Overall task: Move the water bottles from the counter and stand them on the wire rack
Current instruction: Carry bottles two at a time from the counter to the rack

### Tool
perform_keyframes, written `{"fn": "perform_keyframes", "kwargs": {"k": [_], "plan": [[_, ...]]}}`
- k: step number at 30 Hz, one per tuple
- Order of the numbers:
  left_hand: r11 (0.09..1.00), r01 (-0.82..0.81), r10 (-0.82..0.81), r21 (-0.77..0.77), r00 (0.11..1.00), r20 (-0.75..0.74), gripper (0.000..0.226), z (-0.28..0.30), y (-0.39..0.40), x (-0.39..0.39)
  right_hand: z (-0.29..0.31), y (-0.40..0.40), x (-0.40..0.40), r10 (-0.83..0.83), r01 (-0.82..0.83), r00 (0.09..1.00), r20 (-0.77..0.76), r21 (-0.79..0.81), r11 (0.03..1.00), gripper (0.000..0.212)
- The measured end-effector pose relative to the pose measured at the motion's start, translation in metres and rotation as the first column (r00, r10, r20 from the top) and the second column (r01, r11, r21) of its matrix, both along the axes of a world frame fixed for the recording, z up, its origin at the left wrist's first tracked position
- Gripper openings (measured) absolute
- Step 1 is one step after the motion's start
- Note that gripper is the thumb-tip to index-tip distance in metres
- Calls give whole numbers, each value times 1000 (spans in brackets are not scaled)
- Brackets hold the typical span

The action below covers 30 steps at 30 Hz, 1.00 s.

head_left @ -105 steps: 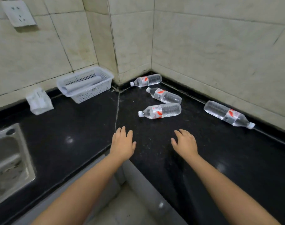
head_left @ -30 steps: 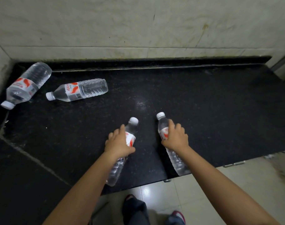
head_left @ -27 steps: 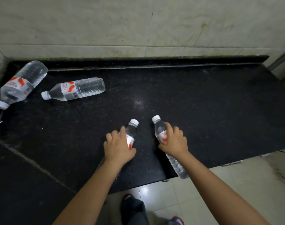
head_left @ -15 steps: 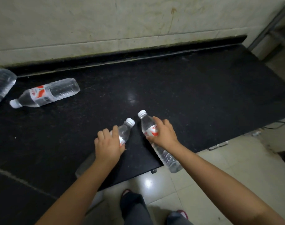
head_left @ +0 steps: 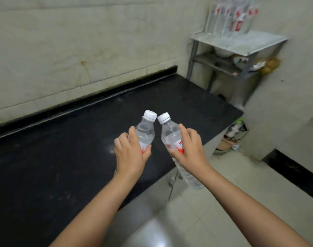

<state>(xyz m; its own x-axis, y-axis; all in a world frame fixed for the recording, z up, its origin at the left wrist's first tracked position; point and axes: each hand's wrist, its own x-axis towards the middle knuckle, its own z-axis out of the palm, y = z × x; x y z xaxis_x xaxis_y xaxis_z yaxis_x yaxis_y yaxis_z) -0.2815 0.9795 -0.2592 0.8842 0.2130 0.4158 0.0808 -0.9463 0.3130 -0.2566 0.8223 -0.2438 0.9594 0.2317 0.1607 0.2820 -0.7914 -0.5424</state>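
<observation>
My left hand (head_left: 129,155) grips a clear water bottle (head_left: 146,130) with a white cap and a red-and-white label, held above the black counter (head_left: 63,157). My right hand (head_left: 189,149) grips a second, matching water bottle (head_left: 171,133) by its label, its base hanging past the counter's front edge. The two caps nearly touch and both necks point away from me. The wire rack (head_left: 241,43) stands at the upper right beyond the counter's end, with several water bottles (head_left: 232,16) standing on its top shelf.
A pale tiled wall runs behind the counter. The rack's lower shelf (head_left: 223,65) holds bowls and a brown bag. A bin with a green-topped item (head_left: 235,134) sits on the tiled floor by the counter's end. A dark ledge (head_left: 291,173) lies at the right.
Both hands have lifted their bottles off the counter, necks up. The view has swung right: the two bottles lying on the counter have left the frame and the wire rack has come into view.
</observation>
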Motion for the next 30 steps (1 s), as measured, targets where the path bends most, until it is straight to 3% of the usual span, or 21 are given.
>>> {"fn": "perform_keyframes", "kwargs": {"k": [4, 7, 10, 13, 20, 27, 30], "plan": [[991, 93, -87, -95, 994, 67, 82, 31, -95, 49, 31, -94, 33, -144, 129, 980, 139, 110, 986, 91], [947, 160, -122, -280, 982, 147, 76, 59, -155, 84, 65, -154, 60, -193, 158, 962, 194, 183, 970, 85], [948, 229, -152, -220, 936, 318, 75, 84, -204, 127, 94, -207, 91, -249, 169, 928, 278, 283, 944, 79], [942, 271, -170, -199, 895, 413, 70, 108, -245, 179, 116, -251, 132, -323, 218, 874, 364, 301, 929, 88], [911, 347, -205, -221, 849, 487, 85, 153, -324, 307, 149, -346, 250, -323, 218, 782, 533, 252, 943, 92], [869, 369, -190, -330, 864, 466, 77, 195, -384, 452, 193, -407, 394, -284, 131, 809, 514, 313, 941, 88], [868, 350, -171, -352, 876, 450, 78, 205, -402, 501, 203, -426, 451, -265, 88, 801, 537, 331, 939, 96]]}}
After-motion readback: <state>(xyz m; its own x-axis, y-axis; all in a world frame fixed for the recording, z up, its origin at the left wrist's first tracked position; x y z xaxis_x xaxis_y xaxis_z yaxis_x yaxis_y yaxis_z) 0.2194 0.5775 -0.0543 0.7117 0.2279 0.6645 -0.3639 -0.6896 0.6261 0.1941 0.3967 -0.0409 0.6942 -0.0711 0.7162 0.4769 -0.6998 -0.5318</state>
